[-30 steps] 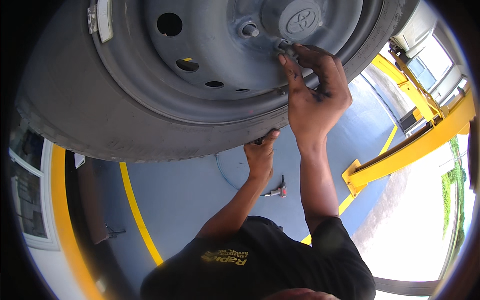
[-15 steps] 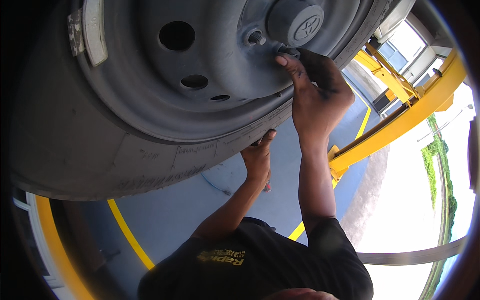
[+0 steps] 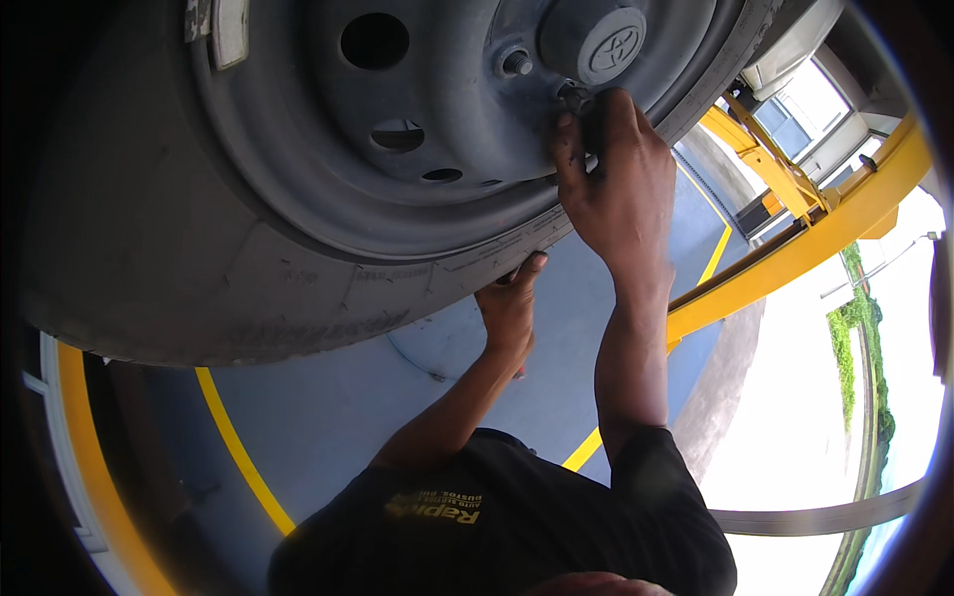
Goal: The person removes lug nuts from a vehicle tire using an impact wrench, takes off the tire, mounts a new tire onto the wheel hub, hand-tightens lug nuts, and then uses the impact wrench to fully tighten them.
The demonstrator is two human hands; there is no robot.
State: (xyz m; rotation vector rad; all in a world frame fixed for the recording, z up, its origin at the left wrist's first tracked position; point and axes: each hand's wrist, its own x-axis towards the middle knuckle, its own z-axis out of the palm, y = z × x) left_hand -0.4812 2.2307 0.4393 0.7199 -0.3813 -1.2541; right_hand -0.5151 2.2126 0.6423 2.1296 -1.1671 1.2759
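Note:
A grey steel wheel (image 3: 467,109) with a black tire (image 3: 149,228) fills the upper left. A round centre cap (image 3: 606,45) covers its hub, and a bare threaded stud (image 3: 517,63) sticks out beside the cap. Just below the cap, my right hand (image 3: 626,189) pinches a lug nut (image 3: 573,96) at the wheel face, thumb and fingers smudged dark. My left hand (image 3: 510,308) is at the tire's lower edge, thumb up and fingers curled. Something dark shows between thumb and fingers, too hidden to name.
A yellow lift arm (image 3: 795,258) curves along the right. Yellow lines (image 3: 234,437) cross the blue-grey floor (image 3: 328,417), where a thin blue hose (image 3: 402,353) lies. A clip-on wheel weight (image 3: 231,35) sits on the rim.
My right hand has turned about the lug nut, its fingers now closer round it and its knuckles higher. The wheel sits slightly higher in view. My left hand stays by the tire edge.

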